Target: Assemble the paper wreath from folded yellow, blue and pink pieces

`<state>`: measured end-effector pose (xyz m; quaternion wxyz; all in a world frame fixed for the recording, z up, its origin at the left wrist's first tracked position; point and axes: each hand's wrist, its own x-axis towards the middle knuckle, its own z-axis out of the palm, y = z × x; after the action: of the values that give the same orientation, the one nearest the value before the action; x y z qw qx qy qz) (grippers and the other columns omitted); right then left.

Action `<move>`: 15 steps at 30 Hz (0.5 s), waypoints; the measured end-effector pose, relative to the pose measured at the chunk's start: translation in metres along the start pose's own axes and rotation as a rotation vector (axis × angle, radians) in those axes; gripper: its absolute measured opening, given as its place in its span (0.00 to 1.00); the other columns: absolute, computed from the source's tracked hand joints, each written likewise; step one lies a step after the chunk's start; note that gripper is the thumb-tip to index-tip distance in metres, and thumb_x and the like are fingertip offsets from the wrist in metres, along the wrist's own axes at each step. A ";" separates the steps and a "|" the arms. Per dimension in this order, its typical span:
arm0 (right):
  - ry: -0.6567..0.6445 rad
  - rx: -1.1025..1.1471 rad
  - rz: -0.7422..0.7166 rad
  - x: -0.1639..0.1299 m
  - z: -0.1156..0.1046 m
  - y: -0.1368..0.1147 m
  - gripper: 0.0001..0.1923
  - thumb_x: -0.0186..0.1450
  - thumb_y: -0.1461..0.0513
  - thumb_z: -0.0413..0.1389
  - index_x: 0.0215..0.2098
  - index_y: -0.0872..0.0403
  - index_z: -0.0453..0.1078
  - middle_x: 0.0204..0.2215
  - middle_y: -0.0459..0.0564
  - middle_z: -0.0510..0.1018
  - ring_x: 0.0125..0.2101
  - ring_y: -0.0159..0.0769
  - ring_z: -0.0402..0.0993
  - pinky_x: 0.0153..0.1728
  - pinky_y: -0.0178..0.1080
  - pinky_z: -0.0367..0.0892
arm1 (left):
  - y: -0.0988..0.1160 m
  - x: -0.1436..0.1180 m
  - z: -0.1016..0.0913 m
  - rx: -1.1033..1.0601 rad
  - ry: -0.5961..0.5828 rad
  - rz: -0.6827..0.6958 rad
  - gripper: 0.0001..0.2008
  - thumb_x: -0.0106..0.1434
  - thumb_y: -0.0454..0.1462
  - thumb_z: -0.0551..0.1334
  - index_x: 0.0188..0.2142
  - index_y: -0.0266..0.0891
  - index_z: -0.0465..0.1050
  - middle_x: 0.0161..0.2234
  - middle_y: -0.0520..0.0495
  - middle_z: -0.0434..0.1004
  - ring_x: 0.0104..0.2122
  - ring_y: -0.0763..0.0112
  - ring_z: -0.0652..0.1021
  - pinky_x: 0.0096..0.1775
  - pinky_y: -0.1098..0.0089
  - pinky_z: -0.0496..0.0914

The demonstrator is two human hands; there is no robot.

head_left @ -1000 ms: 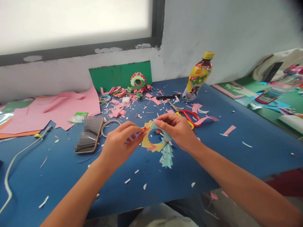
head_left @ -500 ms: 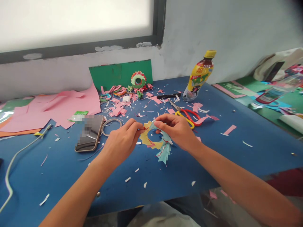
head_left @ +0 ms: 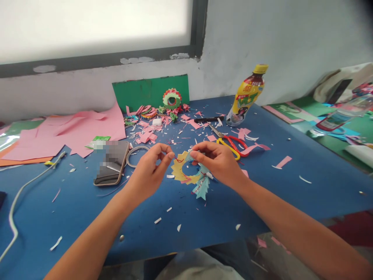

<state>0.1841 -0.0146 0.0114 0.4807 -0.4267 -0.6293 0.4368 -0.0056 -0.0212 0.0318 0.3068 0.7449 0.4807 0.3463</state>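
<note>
Holding the paper ring (head_left: 183, 171) just above the blue table (head_left: 291, 186), the right hand (head_left: 217, 163) pinches the ring's upper right edge between thumb and fingertips, close to the spot where the pale blue folded piece (head_left: 203, 186) hangs from the ring's lower right. The ring is yellow, with serrated outer points and an open centre, and faces the camera nearly flat, so it has no marked long axis; the blue piece tapers downward and slightly left.

The left hand (head_left: 150, 169) sits just left of the ring. Its thumb and forefinger are curled toward each other with a narrow gap and appear to nip a thin red thread (head_left: 178, 160) at the ring's upper left rim; whether the fingertips close on it cannot be told with certainty.

The ring therefore lies between the two hands, to the right of the left fingertips and to the left of the right palm. The right hand carries it; the left only meets its rim. Red-handled scissors (head_left: 233, 142) lie behind the right hand, apart from it.
</note>
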 end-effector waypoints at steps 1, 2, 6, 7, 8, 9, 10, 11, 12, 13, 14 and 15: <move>-0.005 0.006 0.012 0.000 0.000 -0.001 0.11 0.56 0.54 0.58 0.30 0.54 0.71 0.21 0.44 0.74 0.23 0.30 0.73 0.21 0.30 0.66 | 0.000 0.000 0.000 -0.047 -0.002 -0.024 0.10 0.64 0.43 0.52 0.33 0.39 0.62 0.25 0.53 0.64 0.22 0.77 0.65 0.21 0.77 0.60; -0.010 0.016 0.024 0.000 0.000 -0.002 0.11 0.56 0.54 0.58 0.30 0.54 0.71 0.21 0.44 0.74 0.23 0.30 0.73 0.20 0.30 0.65 | -0.001 0.000 0.000 -0.089 -0.005 -0.035 0.10 0.64 0.43 0.52 0.33 0.39 0.63 0.25 0.53 0.65 0.22 0.77 0.65 0.20 0.77 0.60; 0.003 0.063 0.059 0.001 -0.001 -0.002 0.10 0.55 0.54 0.59 0.29 0.53 0.70 0.21 0.42 0.74 0.23 0.28 0.74 0.19 0.28 0.64 | -0.003 0.004 0.002 -0.150 0.028 -0.027 0.09 0.63 0.42 0.53 0.32 0.40 0.62 0.27 0.51 0.68 0.24 0.75 0.69 0.20 0.78 0.63; 0.015 0.071 0.063 0.001 -0.001 -0.002 0.10 0.55 0.54 0.59 0.29 0.53 0.70 0.22 0.42 0.74 0.23 0.28 0.74 0.20 0.28 0.65 | -0.004 0.005 0.001 -0.100 0.062 -0.038 0.08 0.63 0.42 0.52 0.32 0.40 0.63 0.27 0.51 0.69 0.24 0.74 0.69 0.20 0.77 0.64; 0.026 0.076 0.064 0.002 -0.001 -0.002 0.10 0.55 0.55 0.59 0.29 0.53 0.70 0.22 0.42 0.74 0.23 0.28 0.74 0.21 0.28 0.66 | -0.006 0.007 0.000 -0.010 0.107 -0.057 0.08 0.63 0.42 0.52 0.32 0.40 0.63 0.27 0.50 0.70 0.25 0.73 0.70 0.22 0.75 0.66; 0.037 0.079 0.062 0.002 -0.001 -0.001 0.10 0.55 0.55 0.59 0.29 0.53 0.70 0.22 0.42 0.74 0.22 0.28 0.74 0.21 0.29 0.66 | -0.008 0.009 -0.004 0.116 0.156 -0.083 0.09 0.63 0.42 0.52 0.33 0.40 0.64 0.28 0.49 0.71 0.27 0.71 0.72 0.26 0.72 0.67; 0.043 0.080 0.057 0.003 -0.001 -0.001 0.10 0.55 0.55 0.59 0.29 0.53 0.70 0.22 0.42 0.74 0.23 0.28 0.74 0.22 0.29 0.67 | -0.012 0.011 -0.009 0.271 0.208 -0.116 0.09 0.62 0.42 0.52 0.35 0.40 0.65 0.30 0.47 0.72 0.30 0.68 0.73 0.31 0.68 0.69; 0.047 0.077 0.049 0.003 -0.001 0.000 0.10 0.55 0.55 0.59 0.28 0.53 0.70 0.22 0.42 0.74 0.23 0.28 0.73 0.23 0.30 0.68 | -0.017 0.013 -0.016 0.437 0.244 -0.156 0.11 0.62 0.43 0.53 0.37 0.39 0.66 0.35 0.44 0.74 0.35 0.63 0.74 0.37 0.63 0.69; 0.050 0.071 0.043 0.004 -0.002 0.000 0.10 0.55 0.55 0.59 0.28 0.53 0.70 0.22 0.42 0.74 0.23 0.28 0.73 0.23 0.30 0.68 | -0.024 0.015 -0.026 0.585 0.265 -0.201 0.14 0.60 0.44 0.54 0.42 0.38 0.66 0.41 0.40 0.73 0.43 0.56 0.73 0.43 0.59 0.66; 0.051 0.063 0.040 0.004 -0.002 0.001 0.10 0.55 0.55 0.59 0.29 0.53 0.70 0.22 0.42 0.74 0.23 0.29 0.74 0.23 0.30 0.68 | -0.032 0.016 -0.037 0.690 0.267 -0.249 0.20 0.58 0.45 0.57 0.47 0.36 0.63 0.47 0.36 0.69 0.49 0.50 0.68 0.47 0.55 0.63; 0.051 0.054 0.041 0.004 -0.002 0.002 0.10 0.55 0.54 0.59 0.29 0.53 0.70 0.23 0.42 0.74 0.23 0.29 0.74 0.22 0.30 0.68 | -0.041 0.018 -0.049 0.755 0.228 -0.310 0.29 0.54 0.46 0.60 0.51 0.32 0.59 0.53 0.31 0.64 0.54 0.45 0.64 0.49 0.53 0.61; 0.049 0.044 0.044 0.004 -0.002 0.002 0.11 0.55 0.54 0.59 0.29 0.53 0.70 0.23 0.42 0.74 0.23 0.30 0.74 0.22 0.30 0.68 | -0.051 0.018 -0.061 0.775 0.188 -0.400 0.36 0.50 0.47 0.63 0.53 0.30 0.56 0.55 0.27 0.59 0.55 0.39 0.61 0.49 0.51 0.60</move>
<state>0.1858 -0.0103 0.0105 0.4955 -0.4404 -0.5980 0.4505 -0.0759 0.0213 0.0302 0.0208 0.6626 0.7353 0.1408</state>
